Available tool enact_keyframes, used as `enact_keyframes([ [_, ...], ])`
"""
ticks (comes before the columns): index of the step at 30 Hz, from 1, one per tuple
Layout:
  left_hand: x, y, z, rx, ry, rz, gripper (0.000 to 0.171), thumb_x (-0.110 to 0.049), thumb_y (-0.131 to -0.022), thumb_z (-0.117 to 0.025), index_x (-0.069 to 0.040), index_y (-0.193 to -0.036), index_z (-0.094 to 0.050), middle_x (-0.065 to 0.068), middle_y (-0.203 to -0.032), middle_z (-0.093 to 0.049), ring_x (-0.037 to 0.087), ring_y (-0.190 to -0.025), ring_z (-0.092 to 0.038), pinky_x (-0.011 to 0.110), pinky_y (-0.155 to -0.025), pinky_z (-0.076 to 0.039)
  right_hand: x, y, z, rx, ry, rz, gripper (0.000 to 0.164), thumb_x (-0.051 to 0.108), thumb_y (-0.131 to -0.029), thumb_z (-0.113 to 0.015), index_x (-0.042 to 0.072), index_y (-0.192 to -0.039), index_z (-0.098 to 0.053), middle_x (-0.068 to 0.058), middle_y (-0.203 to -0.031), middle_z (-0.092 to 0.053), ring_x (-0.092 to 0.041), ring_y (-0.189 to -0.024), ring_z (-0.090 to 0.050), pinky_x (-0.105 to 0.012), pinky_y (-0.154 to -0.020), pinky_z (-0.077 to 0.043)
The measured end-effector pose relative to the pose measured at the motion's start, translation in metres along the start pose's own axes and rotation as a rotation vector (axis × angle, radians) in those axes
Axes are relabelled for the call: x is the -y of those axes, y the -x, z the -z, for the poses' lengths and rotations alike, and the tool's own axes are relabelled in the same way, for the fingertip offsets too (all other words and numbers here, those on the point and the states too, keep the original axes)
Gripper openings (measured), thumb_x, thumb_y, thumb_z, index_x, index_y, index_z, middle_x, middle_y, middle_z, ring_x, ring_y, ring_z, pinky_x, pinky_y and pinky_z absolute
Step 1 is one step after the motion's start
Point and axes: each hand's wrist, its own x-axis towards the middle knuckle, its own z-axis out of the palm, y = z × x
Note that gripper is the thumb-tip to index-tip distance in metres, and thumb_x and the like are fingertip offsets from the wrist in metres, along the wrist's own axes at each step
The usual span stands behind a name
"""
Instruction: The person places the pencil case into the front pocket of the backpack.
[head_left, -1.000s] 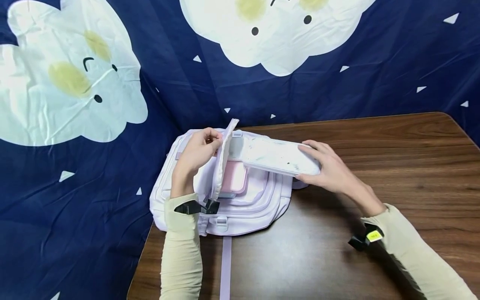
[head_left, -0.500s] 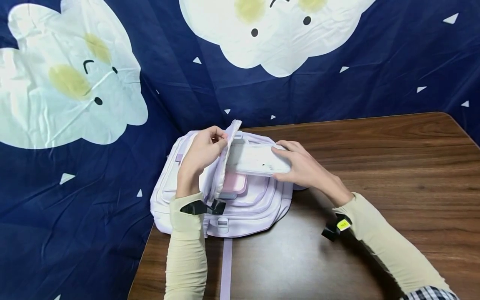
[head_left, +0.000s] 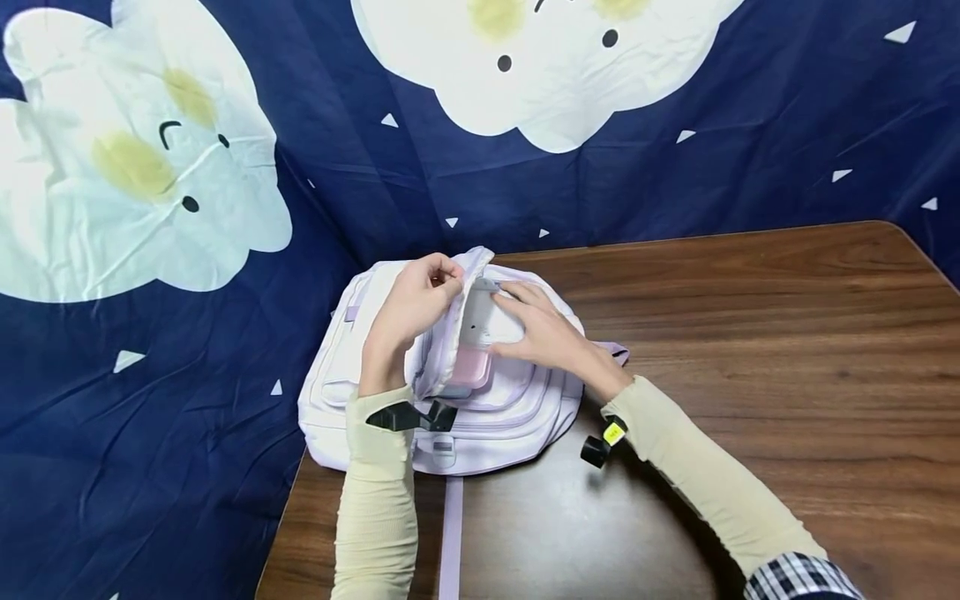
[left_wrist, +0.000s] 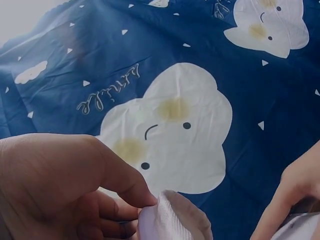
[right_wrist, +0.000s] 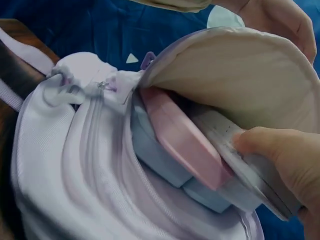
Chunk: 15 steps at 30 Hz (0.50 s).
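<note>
A pale lilac backpack (head_left: 495,454) lies on the table with its front pocket unzipped. My left hand (head_left: 412,308) pinches the top edge of the pocket flap (head_left: 450,342) and holds it up and away. My right hand (head_left: 547,329) grips a long flat white case (head_left: 483,317) with small dark marks. Much of that case is inside the pocket, its far end hidden behind the flap. Beside it in the pocket sits a pink case (right_wrist: 185,140), and pale blue pieces (right_wrist: 160,157) lie against the pink one; their kind I cannot tell.
The backpack rests on a dark brown wooden table (head_left: 750,333). A lilac strap (head_left: 451,533) runs from it towards the front edge. Behind hangs a navy cloth (head_left: 637,183) with white clouds. Another strap loop (head_left: 613,350) sticks out at the bag's right.
My right hand has moved left with the white case, sliding it deeper into the pocket. The left hand has shifted slightly right and still holds the flap.
</note>
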Motion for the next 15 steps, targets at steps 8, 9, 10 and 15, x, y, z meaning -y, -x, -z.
enact_keyframes([
  [8, 0.003, 0.0, 0.003, -0.019, 0.046, -0.004, 0.013, -0.005, -0.086, -0.053, 0.0, -0.095, -0.061, 0.002, -0.079, -0.05, 0.012, -0.066, -0.045, 0.02, -0.053, -0.035, -0.005, 0.034, 0.022, -0.02, -0.031, -0.162, 0.058, 0.022, -0.093, -0.055, -0.007, -0.14, -0.039, -0.022, -0.148, -0.037, -0.035, -0.142, -0.025, -0.047, -0.117, -0.02],
  [9, 0.003, 0.0, 0.004, -0.019, 0.046, -0.004, 0.013, -0.005, -0.086, -0.053, 0.0, -0.095, -0.061, 0.002, -0.079, -0.05, 0.012, -0.065, -0.044, 0.02, -0.053, -0.035, -0.005, 0.039, 0.023, 0.0, -0.032, -0.163, 0.055, 0.018, -0.093, -0.053, -0.008, -0.14, -0.039, -0.024, -0.148, -0.037, -0.037, -0.142, -0.025, -0.048, -0.117, -0.02],
  [10, 0.003, 0.0, 0.004, -0.019, 0.046, -0.003, 0.013, -0.005, -0.086, -0.053, 0.0, -0.095, -0.061, 0.002, -0.079, -0.05, 0.012, -0.066, -0.044, 0.02, -0.053, -0.035, -0.005, 0.045, 0.024, 0.027, -0.034, -0.158, 0.053, 0.014, -0.093, -0.052, -0.009, -0.139, -0.039, -0.024, -0.148, -0.036, -0.038, -0.142, -0.025, -0.049, -0.117, -0.02],
  [15, 0.003, 0.001, 0.002, -0.014, 0.044, -0.008, 0.012, -0.004, -0.087, -0.053, 0.0, -0.095, -0.061, 0.002, -0.08, -0.051, 0.013, -0.069, -0.046, 0.021, -0.057, -0.036, -0.001, 0.064, 0.021, 0.154, -0.087, -0.084, 0.05, 0.005, -0.094, -0.049, -0.008, -0.141, -0.037, -0.022, -0.152, -0.029, -0.043, -0.142, -0.021, -0.052, -0.116, -0.019],
])
